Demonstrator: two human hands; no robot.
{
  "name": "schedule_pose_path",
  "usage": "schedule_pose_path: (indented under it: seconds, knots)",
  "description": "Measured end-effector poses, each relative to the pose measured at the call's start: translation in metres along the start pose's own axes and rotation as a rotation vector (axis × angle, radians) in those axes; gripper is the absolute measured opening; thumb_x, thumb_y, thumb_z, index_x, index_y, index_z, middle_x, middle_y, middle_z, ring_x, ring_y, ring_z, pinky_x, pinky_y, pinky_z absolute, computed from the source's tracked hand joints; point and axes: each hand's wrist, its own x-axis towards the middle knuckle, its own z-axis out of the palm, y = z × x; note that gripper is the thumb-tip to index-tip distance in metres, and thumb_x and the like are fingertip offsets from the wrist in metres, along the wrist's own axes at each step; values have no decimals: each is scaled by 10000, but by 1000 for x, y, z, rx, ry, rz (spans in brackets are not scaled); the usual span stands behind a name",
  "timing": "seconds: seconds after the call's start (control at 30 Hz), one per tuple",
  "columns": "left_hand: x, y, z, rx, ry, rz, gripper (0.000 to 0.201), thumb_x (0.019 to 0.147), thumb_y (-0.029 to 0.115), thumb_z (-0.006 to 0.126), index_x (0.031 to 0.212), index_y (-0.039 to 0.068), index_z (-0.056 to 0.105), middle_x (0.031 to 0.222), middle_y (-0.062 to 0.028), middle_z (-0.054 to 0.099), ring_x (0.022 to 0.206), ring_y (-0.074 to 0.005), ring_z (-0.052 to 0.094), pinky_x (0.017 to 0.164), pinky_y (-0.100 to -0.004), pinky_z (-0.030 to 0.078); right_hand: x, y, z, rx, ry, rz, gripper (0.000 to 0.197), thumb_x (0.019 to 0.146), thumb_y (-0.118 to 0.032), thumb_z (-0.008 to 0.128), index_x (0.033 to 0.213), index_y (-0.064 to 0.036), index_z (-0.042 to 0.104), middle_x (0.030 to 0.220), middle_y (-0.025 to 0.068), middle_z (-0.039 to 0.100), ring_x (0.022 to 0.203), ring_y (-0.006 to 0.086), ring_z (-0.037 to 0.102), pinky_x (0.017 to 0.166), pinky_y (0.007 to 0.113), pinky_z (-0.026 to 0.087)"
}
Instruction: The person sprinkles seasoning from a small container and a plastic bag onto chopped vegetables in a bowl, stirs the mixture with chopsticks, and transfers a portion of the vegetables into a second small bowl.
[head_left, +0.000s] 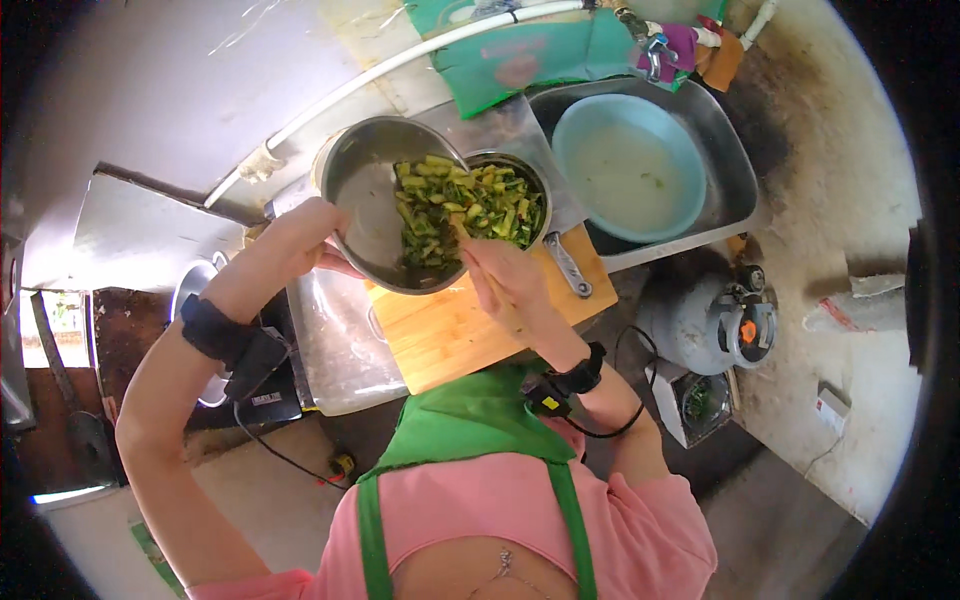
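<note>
My left hand [315,235] grips the near-left rim of a large steel mixing bowl [365,195]. The bowl is tilted to the right, and its right edge overlaps a smaller steel pan [548,205]. Chopped green vegetables [430,205] lie along the bowl's right side and fill the pan. My right hand [510,285] is closed around a pale wooden utensil [460,228], its tip among the vegetables; its exact kind is partly hidden by the fingers. The pan's metal handle [570,268] points toward me over a wooden cutting board [440,345].
Right of the pan, a light blue basin [690,190] of cloudy water sits in a steel sink [740,170] below a tap [657,55]. A grey gas cylinder [690,315] stands on the right. A black cooker [265,400] is to the left, and a wok spatula [85,440] hangs farther left.
</note>
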Motion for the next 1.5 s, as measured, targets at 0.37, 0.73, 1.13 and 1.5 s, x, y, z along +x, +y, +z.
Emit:
schedule_pose_path:
  seconds: [0.37,0.73,1.13,1.5]
  knots:
    - [1,-5,-11,-22,16,80,390,724,-14,453,1097,-128,445,1035,-231,543,805,-386,621,654,-504,571,-12,16,-34,352,161,483,149,869,-82,555,984,1,600,794,68,624,667,129,588,589,226,459]
    - [-10,-9,-24,-25,63,104,321,708,-10,446,1000,-141,475,895,-216,579,706,-327,639,631,-457,585,-4,23,-73,558,340,592,181,900,-139,529,902,30,594,780,64,620,618,84,565,557,195,443]
    - [-10,-4,-17,-38,60,99,335,704,-24,471,1021,-127,493,930,-211,579,710,-322,639,619,-452,586,3,40,-25,543,173,667,140,891,-132,552,929,-3,592,764,1,593,620,36,515,546,173,423]
    - [-5,12,-1,46,9,117,451,767,-12,427,1194,-46,286,1045,-238,499,738,-381,627,594,-483,580,49,-5,9,236,226,-141,158,832,-47,572,989,-32,578,801,82,621,659,175,606,585,278,466]
